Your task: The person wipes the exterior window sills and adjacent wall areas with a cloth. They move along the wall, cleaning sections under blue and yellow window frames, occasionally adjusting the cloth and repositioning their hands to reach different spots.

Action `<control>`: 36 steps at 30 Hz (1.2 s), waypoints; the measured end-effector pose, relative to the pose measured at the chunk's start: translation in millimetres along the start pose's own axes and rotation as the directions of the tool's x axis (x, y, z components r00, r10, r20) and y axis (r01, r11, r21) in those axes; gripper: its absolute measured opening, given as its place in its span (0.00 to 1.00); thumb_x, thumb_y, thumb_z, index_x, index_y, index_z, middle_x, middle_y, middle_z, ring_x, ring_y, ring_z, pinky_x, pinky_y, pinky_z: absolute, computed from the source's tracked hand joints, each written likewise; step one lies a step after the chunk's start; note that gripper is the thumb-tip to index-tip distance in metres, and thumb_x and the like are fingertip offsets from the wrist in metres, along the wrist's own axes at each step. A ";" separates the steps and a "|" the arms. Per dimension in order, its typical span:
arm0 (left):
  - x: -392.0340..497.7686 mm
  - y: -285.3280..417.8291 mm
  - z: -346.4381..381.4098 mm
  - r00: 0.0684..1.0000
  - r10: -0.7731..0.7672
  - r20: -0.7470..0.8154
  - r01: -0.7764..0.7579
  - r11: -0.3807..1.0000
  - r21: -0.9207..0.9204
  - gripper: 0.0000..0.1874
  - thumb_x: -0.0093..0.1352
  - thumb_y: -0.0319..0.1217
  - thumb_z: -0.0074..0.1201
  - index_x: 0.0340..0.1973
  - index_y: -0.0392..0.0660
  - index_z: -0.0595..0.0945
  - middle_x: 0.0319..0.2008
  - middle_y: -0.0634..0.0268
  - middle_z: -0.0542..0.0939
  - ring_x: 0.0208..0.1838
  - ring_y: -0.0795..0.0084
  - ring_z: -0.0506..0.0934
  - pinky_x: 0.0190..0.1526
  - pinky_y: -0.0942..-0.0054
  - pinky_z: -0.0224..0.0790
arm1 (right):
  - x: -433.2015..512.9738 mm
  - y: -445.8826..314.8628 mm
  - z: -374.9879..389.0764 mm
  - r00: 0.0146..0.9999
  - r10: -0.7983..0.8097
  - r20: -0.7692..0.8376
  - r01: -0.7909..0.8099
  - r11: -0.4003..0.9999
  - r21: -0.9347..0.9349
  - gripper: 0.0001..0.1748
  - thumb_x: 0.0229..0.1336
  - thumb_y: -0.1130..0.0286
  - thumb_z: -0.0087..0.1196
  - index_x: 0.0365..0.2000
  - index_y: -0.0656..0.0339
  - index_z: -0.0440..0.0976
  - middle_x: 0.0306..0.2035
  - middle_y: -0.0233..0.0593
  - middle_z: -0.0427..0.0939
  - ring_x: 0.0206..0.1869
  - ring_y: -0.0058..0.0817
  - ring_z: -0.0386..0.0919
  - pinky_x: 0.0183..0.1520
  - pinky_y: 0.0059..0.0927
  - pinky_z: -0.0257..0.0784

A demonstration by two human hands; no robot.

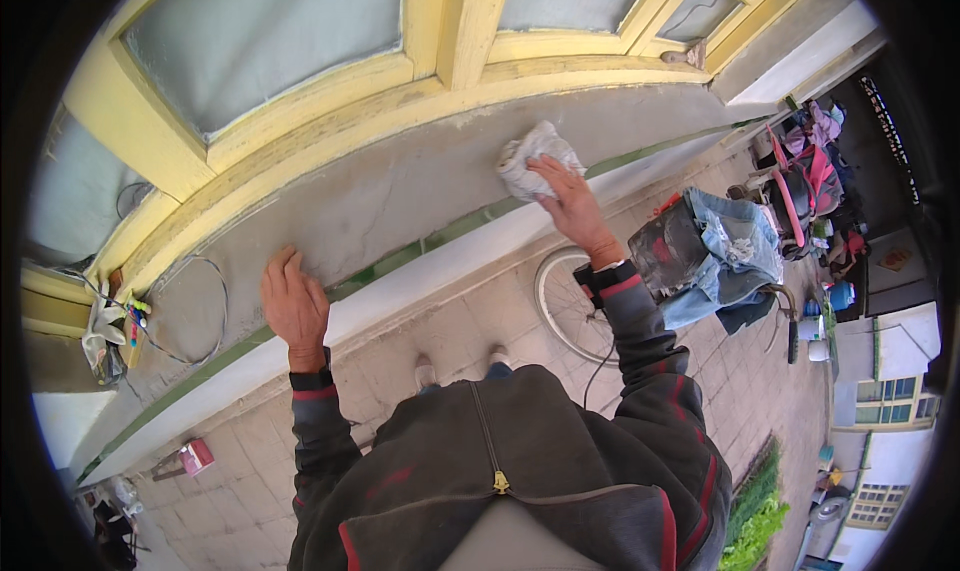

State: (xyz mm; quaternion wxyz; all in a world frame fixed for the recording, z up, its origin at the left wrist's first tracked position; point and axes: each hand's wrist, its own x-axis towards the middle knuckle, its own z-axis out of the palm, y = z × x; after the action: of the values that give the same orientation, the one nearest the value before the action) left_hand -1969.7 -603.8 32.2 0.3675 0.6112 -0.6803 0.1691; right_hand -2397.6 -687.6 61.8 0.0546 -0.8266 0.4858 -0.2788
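Note:
My right hand [574,203] presses a crumpled whitish cloth [536,158] against the grey window sill [405,173], near its green tiled edge [390,263]. Further left, my left hand [294,297] rests with its fingers on the same sill, holding nothing that shows. Beyond both hands runs the yellow wooden window frame [442,94] with glass panes. A loop of dark cable [225,301] lies on the sill to the left of my left hand.
A bicycle wheel [541,301] and a denim garment [724,248] over a dark container are at the right. A brush [686,55] lies at the frame's far right. Pens [136,314] and a cloth lie at the sill's left end. A pink box [196,457] stands on the paving.

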 end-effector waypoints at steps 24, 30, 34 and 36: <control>33.7 112.4 86.0 0.937 -0.337 -0.091 0.348 0.925 0.153 0.19 0.73 0.40 0.50 0.51 0.38 0.76 0.51 0.51 0.77 0.56 0.50 0.73 0.58 0.58 0.64 | 11.6 525.2 -169.6 0.874 0.420 -0.243 -0.486 0.762 -0.428 0.31 0.66 0.46 0.45 0.63 0.50 0.67 0.73 0.44 0.55 0.74 0.42 0.53 0.71 0.62 0.48; 44.3 122.2 82.2 0.939 -0.345 -0.004 0.335 0.909 0.247 0.16 0.72 0.35 0.49 0.51 0.39 0.75 0.53 0.53 0.75 0.58 0.50 0.71 0.61 0.57 0.61 | 53.4 645.6 -191.1 0.825 0.558 -0.091 -0.525 0.696 -0.490 0.35 0.66 0.47 0.42 0.69 0.48 0.58 0.74 0.48 0.50 0.75 0.51 0.48 0.71 0.68 0.45; 45.1 125.2 82.6 0.956 -0.293 -0.014 0.289 0.930 0.229 0.14 0.71 0.32 0.49 0.48 0.39 0.76 0.52 0.51 0.75 0.56 0.49 0.72 0.58 0.56 0.63 | 82.1 668.4 -209.0 0.761 0.641 0.098 -0.447 0.628 -0.636 0.37 0.62 0.56 0.42 0.67 0.64 0.56 0.70 0.59 0.55 0.74 0.56 0.48 0.76 0.49 0.42; 44.8 126.4 83.3 0.951 -0.306 -0.033 0.305 0.921 0.244 0.14 0.69 0.31 0.51 0.48 0.40 0.77 0.51 0.53 0.76 0.55 0.50 0.73 0.58 0.56 0.64 | 88.1 657.1 -211.0 0.763 0.640 0.090 -0.482 0.657 -0.579 0.36 0.59 0.59 0.44 0.66 0.64 0.59 0.69 0.61 0.57 0.73 0.55 0.51 0.75 0.49 0.44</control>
State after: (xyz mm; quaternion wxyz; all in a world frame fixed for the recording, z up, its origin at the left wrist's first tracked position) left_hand -2114.2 -667.3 35.6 0.3086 0.7511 -0.5514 0.1912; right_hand -2980.9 -1066.0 37.4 -0.0186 -0.6464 0.7625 0.0182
